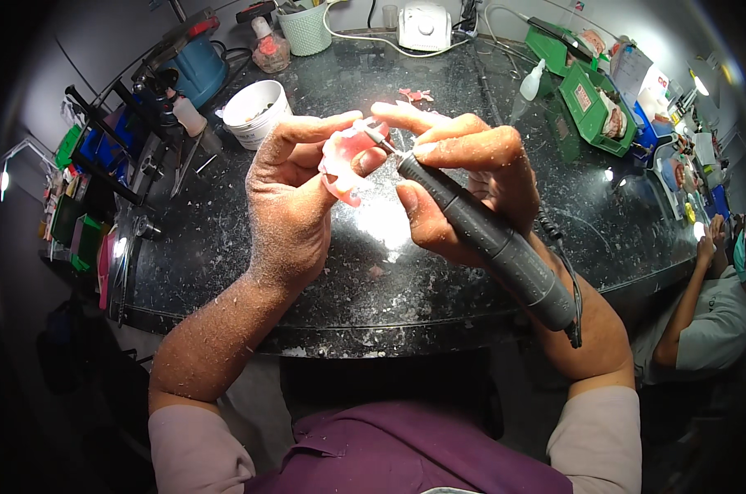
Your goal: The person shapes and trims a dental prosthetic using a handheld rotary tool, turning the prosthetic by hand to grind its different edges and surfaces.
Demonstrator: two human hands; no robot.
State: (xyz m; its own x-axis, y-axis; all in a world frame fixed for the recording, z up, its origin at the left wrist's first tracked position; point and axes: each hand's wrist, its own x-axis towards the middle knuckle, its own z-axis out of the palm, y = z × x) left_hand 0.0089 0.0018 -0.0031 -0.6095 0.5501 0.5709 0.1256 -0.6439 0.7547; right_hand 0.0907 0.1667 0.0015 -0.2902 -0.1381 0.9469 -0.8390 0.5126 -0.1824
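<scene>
Over the dark worktop, my left hand (295, 198) pinches a pink denture base (340, 160) between thumb and fingers. Curved and arch-shaped, the piece is partly covered by the fingertips. A black rotary handpiece (492, 239) lies in my right hand (476, 169), held like a pen with its cord trailing at the rear end. Its metal bur (376, 134) points up and left, at the upper edge of the denture base; whether it touches cannot be made out. Pale dust coats my left hand and forearm and speckles my right fingers.
Left of my hands stands a white tub (258, 114). Pink scraps (416, 95) and dust lie on the black worktop (406, 313). Green trays (595, 111) with dental models sit at the back right, near a small squeeze bottle (533, 81). Another person's arm (687, 305) shows at far right.
</scene>
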